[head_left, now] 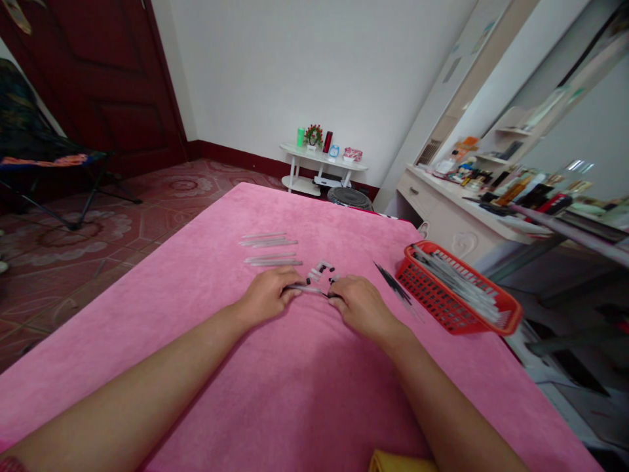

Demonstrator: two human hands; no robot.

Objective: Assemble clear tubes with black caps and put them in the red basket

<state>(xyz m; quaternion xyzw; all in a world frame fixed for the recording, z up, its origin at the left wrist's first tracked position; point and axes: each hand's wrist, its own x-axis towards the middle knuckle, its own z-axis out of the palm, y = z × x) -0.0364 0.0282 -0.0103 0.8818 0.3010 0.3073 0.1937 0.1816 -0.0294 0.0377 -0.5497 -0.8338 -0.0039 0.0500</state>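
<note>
Just beyond the middle of the pink-covered table, my left hand [268, 295] pinches a slim translucent pen barrel [310, 289]. My right hand [361, 305] is closed at the barrel's other end, on a thin dark piece that looks like a pen refill, mostly hidden by the fingers. Small clear and black pen parts [322, 268], perhaps caps, lie loosely just past both hands. Several more translucent barrels [272, 261] rest in rough rows beyond my left hand. To the right of my right hand is a bunch of thin black refills [393, 282].
A red plastic basket [427, 303] full of pale pen barrels [457, 282] stands at the table's right edge. Something yellow [400, 462] lies at the near edge. Past the table are a cluttered dresser [457, 203], a small white stand [319, 156] and a folding chair [49, 151].
</note>
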